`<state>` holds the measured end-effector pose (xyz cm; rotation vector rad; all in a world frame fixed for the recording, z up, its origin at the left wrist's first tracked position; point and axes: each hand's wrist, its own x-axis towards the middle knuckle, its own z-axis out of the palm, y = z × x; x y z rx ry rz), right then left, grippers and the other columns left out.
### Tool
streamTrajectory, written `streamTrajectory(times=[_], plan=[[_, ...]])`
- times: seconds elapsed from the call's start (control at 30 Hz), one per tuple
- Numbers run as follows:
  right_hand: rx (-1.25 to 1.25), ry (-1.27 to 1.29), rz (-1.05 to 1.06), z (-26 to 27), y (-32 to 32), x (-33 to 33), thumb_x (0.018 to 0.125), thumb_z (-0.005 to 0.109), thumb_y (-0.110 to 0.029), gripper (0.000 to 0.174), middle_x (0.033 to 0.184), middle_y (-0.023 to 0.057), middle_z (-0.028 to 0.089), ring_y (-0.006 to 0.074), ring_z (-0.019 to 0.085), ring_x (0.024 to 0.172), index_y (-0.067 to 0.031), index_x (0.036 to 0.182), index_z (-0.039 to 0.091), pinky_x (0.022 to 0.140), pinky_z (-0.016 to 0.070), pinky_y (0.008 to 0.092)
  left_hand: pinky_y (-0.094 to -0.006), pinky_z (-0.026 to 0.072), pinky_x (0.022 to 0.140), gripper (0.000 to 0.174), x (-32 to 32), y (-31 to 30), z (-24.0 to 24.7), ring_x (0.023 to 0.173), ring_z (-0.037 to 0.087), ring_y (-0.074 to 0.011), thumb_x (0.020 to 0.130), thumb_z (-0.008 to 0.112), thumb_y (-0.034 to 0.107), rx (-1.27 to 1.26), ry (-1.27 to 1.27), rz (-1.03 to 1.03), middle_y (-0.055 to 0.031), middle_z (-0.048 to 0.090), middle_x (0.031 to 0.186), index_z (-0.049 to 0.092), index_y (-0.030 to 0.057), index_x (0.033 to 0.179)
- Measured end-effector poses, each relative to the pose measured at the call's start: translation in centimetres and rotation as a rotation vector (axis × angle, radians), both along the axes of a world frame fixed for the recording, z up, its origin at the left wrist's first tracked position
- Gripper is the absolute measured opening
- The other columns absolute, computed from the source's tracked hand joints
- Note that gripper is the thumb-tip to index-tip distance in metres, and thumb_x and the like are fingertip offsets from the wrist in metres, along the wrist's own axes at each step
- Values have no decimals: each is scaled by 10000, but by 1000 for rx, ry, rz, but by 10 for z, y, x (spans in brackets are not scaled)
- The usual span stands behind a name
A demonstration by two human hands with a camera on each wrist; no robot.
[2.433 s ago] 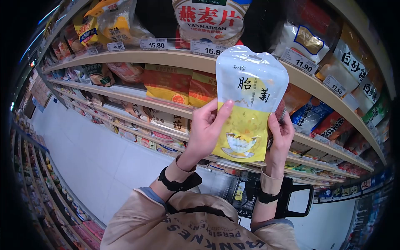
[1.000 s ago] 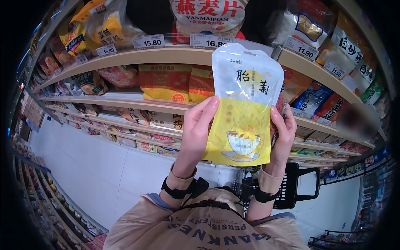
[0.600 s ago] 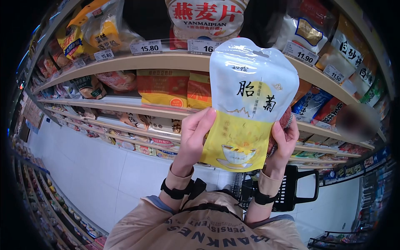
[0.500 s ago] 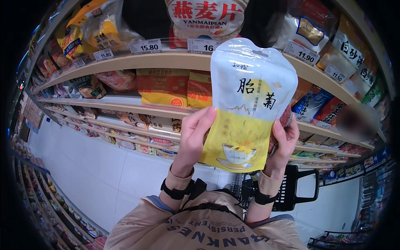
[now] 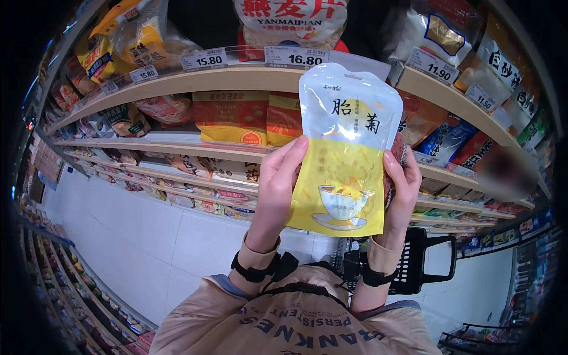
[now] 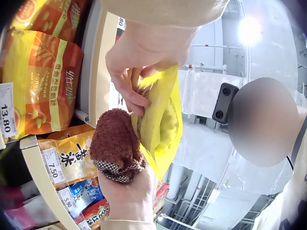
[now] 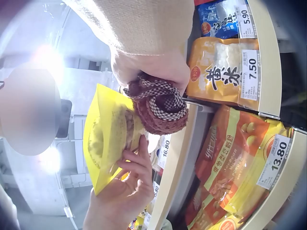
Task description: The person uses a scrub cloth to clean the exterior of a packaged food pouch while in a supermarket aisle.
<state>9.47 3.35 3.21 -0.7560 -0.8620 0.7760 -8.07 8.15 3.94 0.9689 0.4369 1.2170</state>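
Note:
Both hands hold up a stand-up pouch of chrysanthemum tea [image 5: 349, 171], white above and yellow below with a printed cup, its front toward the head camera. My left hand [image 5: 278, 180] pinches its left edge, thumb in front and fingers behind, as the left wrist view shows. My right hand [image 5: 404, 186] pinches the right edge with the thumb in front. A fuzzy brown item with black-and-white checked trim [image 6: 115, 143] sits at the right hand, behind the pouch; it covers much of that hand's fingers in the right wrist view.
Store shelves curve ahead, bearing an oatmeal bag [image 5: 293, 26], orange soy milk powder bags [image 5: 231, 115] and price tags [image 5: 204, 59]. A black shopping basket or cart [image 5: 411, 260] stands below my right forearm. More shelves [image 5: 65, 266] line the left beyond the tiled floor [image 5: 136, 225].
The left thumb has shifted from the pouch's front to its left edge since the oldest frame. In the last half second, the pouch's top has tilted away and it looks slightly smaller.

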Motion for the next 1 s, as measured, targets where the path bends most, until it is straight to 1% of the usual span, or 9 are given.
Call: streamTrajectory(times=[0.23, 0.33, 0.43, 0.53, 0.6, 0.73, 0.83, 0.93, 1.0], plan=[[13, -17, -21, -4, 3, 1, 910, 654, -48, 258, 1043, 62, 684, 89, 625, 903, 37, 1152, 632, 818, 485, 232, -199, 466, 700, 365, -2, 2, -6, 824, 620, -56, 1051, 461, 260, 51, -3, -23, -51, 682, 977, 633, -54, 1120], [7, -42, -47, -4, 4, 0, 910, 659, -53, 192, 1007, 38, 676, 71, 604, 876, 25, 1085, 637, 801, 475, 224, -216, 496, 775, 299, -2, -1, -5, 889, 637, -86, 996, 564, 170, 40, -46, -80, -78, 678, 1054, 603, -65, 1177], [-11, -90, -84, -2, 3, 0, 908, 674, -55, 126, 955, 13, 653, 50, 568, 845, 11, 1005, 630, 781, 461, 214, -258, 517, 866, 359, 1, -1, -6, 978, 650, -127, 895, 667, 30, 260, 110, -42, -115, 668, 1127, 570, -79, 1223], [-38, -192, -186, -7, 4, 4, 899, 695, -52, 106, 919, -2, 627, 43, 536, 828, 2, 958, 626, 765, 449, 208, -292, 524, 910, 453, -1, 1, -7, 1037, 649, -153, 814, 716, -71, 194, 103, -85, -138, 666, 1149, 549, -90, 1235], [-13, -335, -428, -8, 5, 6, 891, 714, -55, 114, 899, -13, 609, 42, 515, 811, -6, 911, 614, 748, 437, 201, -295, 539, 882, 439, -1, 1, -10, 1030, 657, -160, 826, 714, -53, 266, 110, 60, -139, 669, 1141, 549, -93, 1231], [32, -582, -590, -2, -2, 10, 859, 740, -57, 183, 844, 11, 579, 94, 508, 772, 7, 872, 569, 734, 433, 242, -296, 546, 870, 445, -1, -1, -9, 1013, 668, -167, 831, 715, -46, 335, 140, 228, -140, 678, 1120, 540, -93, 1238], [108, -742, -555, 1, -4, -1, 786, 786, -40, 255, 831, 78, 554, 192, 529, 749, 17, 869, 552, 714, 445, 285, -300, 553, 862, 414, 7, -4, -10, 1008, 677, -173, 820, 729, -40, 304, 96, 253, -141, 684, 1095, 568, -94, 1198], [163, -856, -557, -1, -1, -15, 757, 814, -66, 336, 879, 122, 544, 270, 540, 777, 27, 937, 546, 727, 472, 336, -285, 550, 813, 427, 11, -7, -11, 972, 675, -161, 803, 761, 21, 404, 271, 294, -129, 694, 1082, 613, -85, 1189], [191, -854, -573, -8, 2, -15, 748, 843, -157, 427, 932, 133, 546, 289, 560, 834, 32, 995, 551, 765, 478, 354, -270, 532, 750, 481, 11, -3, -13, 933, 645, -163, 804, 772, 149, 665, 329, 340, -131, 697, 1088, 643, -55, 1220]])
